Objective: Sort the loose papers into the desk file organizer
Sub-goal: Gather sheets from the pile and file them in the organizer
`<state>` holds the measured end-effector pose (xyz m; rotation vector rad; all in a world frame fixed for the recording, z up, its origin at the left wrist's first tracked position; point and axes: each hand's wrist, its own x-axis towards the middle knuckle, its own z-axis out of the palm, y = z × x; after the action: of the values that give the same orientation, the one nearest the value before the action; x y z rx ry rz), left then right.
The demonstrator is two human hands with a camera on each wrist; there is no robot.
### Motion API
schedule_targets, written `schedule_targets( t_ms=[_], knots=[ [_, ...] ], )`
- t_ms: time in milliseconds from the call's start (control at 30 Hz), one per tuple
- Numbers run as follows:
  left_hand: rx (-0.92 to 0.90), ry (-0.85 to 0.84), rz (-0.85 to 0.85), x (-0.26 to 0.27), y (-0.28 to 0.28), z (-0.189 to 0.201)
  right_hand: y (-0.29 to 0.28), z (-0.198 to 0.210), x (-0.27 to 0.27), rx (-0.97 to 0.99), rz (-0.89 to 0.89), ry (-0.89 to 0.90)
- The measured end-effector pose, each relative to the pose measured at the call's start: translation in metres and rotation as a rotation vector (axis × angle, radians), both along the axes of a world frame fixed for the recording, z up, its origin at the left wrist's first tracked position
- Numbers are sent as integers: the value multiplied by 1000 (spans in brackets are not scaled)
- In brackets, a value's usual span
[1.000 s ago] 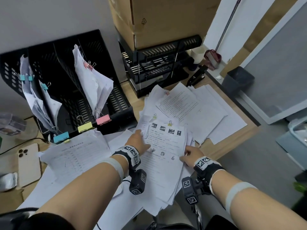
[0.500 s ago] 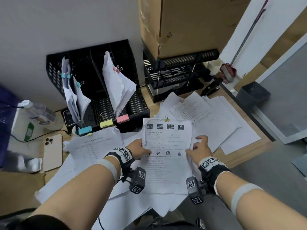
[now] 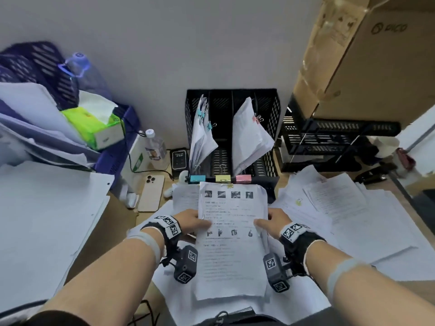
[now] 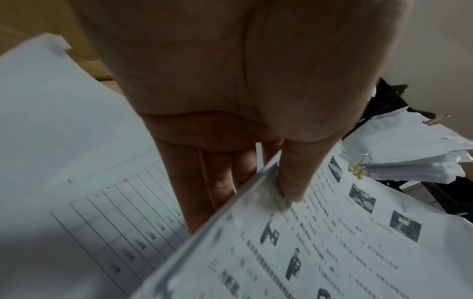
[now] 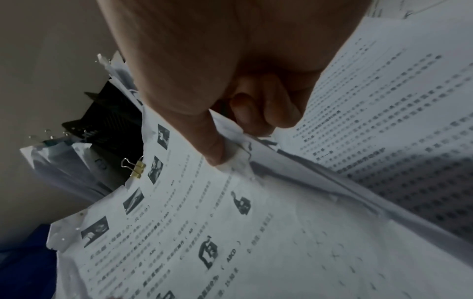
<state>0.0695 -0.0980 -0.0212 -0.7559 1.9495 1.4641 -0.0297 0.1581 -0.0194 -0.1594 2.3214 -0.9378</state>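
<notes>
Both hands hold up a printed paper bundle (image 3: 231, 250) fastened at its top edge by a yellow binder clip (image 3: 229, 185). My left hand (image 3: 196, 221) pinches its left edge, thumb on top (image 4: 294, 182) and fingers beneath. On the opposite edge my right hand (image 3: 270, 222) pinches it, thumb on the page (image 5: 212, 149). The black mesh file organizer (image 3: 233, 100) stands right behind the bundle against the wall. Clipped paper sets lean in its left slot (image 3: 201, 137) and right slot (image 3: 249, 135); the middle slot looks empty. Blue, yellow and pink clips (image 3: 222, 178) mark its front.
Loose sheets (image 3: 341, 215) cover the desk to the right, below black stacked trays (image 3: 336, 137) and a cardboard box (image 3: 376, 55). A phone (image 3: 151, 192), a water bottle (image 3: 155, 147) and a tissue box (image 3: 98, 125) lie left. A large white sheet (image 3: 47, 220) fills the near left.
Both hands took the bundle off the pile and raised it toward the organizer. The view swung left, so the organizer now sits straight ahead.
</notes>
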Motion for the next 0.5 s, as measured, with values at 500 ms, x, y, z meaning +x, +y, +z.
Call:
schedule_targets(
  t_ms=[500],
  knots=[
    [-207,109,-132,-3,-24,28,-33,22,5,-56,-136,39]
  ],
)
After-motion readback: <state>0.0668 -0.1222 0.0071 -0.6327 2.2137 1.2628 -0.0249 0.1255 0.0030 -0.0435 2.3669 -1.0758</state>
